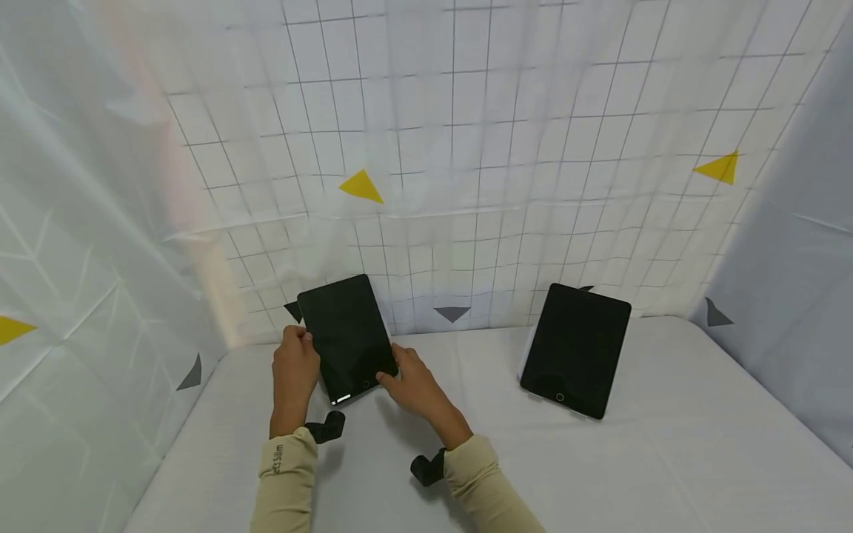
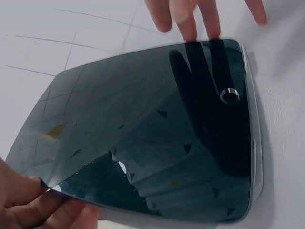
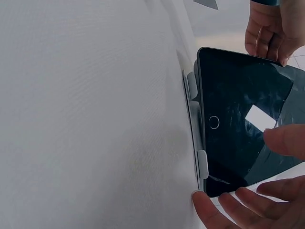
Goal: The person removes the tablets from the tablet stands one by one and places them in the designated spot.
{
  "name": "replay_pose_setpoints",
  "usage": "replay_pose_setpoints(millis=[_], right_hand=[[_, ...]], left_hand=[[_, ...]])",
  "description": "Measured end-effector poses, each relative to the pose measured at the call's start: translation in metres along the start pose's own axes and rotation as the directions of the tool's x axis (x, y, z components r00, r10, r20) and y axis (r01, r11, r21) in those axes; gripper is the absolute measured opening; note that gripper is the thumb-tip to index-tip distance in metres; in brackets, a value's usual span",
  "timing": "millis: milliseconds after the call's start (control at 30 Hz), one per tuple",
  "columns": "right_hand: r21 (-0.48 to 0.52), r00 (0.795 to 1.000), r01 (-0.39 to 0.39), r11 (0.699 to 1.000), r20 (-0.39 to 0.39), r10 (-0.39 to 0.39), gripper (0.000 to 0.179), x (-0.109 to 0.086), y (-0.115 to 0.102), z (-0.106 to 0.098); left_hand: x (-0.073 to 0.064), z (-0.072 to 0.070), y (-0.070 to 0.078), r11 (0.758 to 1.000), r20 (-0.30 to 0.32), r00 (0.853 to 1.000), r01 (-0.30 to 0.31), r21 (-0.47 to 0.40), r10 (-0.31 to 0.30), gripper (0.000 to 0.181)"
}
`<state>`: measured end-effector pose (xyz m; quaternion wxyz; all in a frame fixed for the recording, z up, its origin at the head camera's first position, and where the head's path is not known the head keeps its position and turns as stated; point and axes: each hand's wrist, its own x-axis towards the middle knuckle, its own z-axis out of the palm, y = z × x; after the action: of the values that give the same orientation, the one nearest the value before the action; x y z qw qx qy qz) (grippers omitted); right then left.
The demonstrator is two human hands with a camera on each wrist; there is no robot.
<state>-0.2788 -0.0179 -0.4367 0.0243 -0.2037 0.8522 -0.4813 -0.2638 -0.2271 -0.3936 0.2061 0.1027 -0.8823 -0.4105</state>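
A black tablet with a round home button leans upright at the left back of the table, against a pale grey stand whose small lips show along the tablet's bottom edge. My left hand pinches the tablet's left edge between thumb and curled fingers. At the opposite edge is my right hand, its fingers loosely extended along the lower corner. The right thumb lies over the screen side. Most of the stand is hidden behind the tablet.
A second black tablet leans on a pale stand at the right. White cloth covers the table. Behind rises a white gridded curtain with yellow and grey triangles. Dark wrist cameras sit on both wrists.
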Motion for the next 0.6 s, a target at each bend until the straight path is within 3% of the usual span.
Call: replay_pose_setpoints(millis=[400,600], right_hand=[[-0.018,0.999,-0.009,1.000,0.040,0.010,0.071,0.0009,0.0014,-0.0010],[-0.014,0.999,0.013,1.000,0.053,-0.012,0.072,0.0006,0.0008,-0.0033]], left_hand=[[0.0037,-0.0009,0.0001,0.997,0.076,0.996,0.047,-0.061,-0.042,0.044],[0.0030,-0.0041,0.0009,0.997,0.084,0.996,0.023,-0.076,-0.017,0.041]])
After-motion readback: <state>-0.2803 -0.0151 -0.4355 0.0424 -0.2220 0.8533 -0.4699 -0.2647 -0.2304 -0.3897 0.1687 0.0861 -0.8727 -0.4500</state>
